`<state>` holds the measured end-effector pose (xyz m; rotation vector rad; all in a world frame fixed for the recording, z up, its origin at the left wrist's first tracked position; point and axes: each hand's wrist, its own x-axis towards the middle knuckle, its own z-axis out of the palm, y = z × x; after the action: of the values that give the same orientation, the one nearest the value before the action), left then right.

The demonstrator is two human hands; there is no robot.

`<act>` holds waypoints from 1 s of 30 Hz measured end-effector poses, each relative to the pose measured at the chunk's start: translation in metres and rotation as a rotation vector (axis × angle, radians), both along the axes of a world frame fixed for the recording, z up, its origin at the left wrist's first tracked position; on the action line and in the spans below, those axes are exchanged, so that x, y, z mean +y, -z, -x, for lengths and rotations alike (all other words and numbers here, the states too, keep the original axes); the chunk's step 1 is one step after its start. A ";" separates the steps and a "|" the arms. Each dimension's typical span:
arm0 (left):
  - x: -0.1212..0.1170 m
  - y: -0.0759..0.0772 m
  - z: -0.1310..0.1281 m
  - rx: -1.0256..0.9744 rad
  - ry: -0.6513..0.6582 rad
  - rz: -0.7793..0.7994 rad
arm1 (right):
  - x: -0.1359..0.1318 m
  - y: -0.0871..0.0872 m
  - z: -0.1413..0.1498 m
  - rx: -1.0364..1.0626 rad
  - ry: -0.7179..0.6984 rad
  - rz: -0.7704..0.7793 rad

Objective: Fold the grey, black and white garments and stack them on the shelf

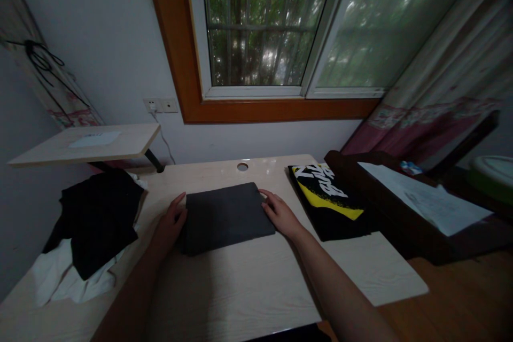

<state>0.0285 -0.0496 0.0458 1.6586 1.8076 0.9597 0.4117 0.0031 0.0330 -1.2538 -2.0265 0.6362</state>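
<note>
A flat, dark grey rectangle [228, 219] with straight edges is in front of me at the middle of the desk; I cannot tell whether it is a board or folded cloth. My left hand [174, 222] grips its left edge, fingers curled, thumb and fingertips near the upper left corner. At the right edge, my right hand [280, 212] is closed on it near the upper right corner, some fingertips hidden. To the right lies a folded black garment [324, 197] with a yellow band and white lettering. A heap of black clothing [100, 214] rests on white cloth [60, 272] at the left.
A raised shelf [120, 144] with a paper on it stands at the desk's back left. The desk [256, 288] has a round cable hole [242, 166] near the wall. Dark furniture [401, 214] bearing a sheet of paper [428, 200] adjoins the right side, below a curtain.
</note>
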 end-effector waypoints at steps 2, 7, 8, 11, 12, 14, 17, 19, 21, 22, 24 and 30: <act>0.001 0.000 0.001 0.012 -0.029 -0.017 | 0.000 0.000 0.001 0.001 0.016 -0.008; 0.004 0.006 0.005 0.043 -0.056 -0.082 | -0.001 -0.002 0.001 -0.004 0.033 0.009; 0.004 0.006 0.006 0.046 -0.048 -0.087 | -0.001 -0.002 0.001 -0.006 0.036 0.013; 0.004 0.007 0.005 0.021 -0.007 -0.084 | -0.001 -0.002 0.002 -0.001 0.042 0.011; 0.004 0.007 0.005 0.009 -0.003 -0.086 | -0.001 -0.001 0.002 0.003 0.043 0.007; 0.004 0.007 0.005 -0.007 -0.005 -0.090 | 0.000 -0.001 0.002 0.008 0.041 -0.006; 0.005 0.011 0.007 -0.015 -0.009 -0.113 | 0.001 0.000 0.002 0.003 0.037 -0.022; 0.007 0.015 0.009 -0.008 -0.009 -0.146 | 0.001 0.001 0.002 -0.001 0.037 -0.027; 0.009 0.020 0.011 -0.002 -0.015 -0.195 | 0.001 0.003 0.001 -0.002 0.041 -0.033; 0.010 0.023 0.012 -0.004 -0.022 -0.221 | 0.002 0.004 0.001 -0.003 0.047 -0.040; 0.011 0.026 0.013 -0.014 -0.034 -0.272 | 0.002 0.006 0.000 -0.004 0.073 -0.070; 0.010 0.013 0.012 0.156 0.027 -0.414 | 0.002 -0.006 0.007 -0.022 0.151 -0.237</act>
<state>0.0169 -0.0393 0.0324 2.0493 1.7626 1.2913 0.4044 0.0048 0.0390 -1.2597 -1.9378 0.3025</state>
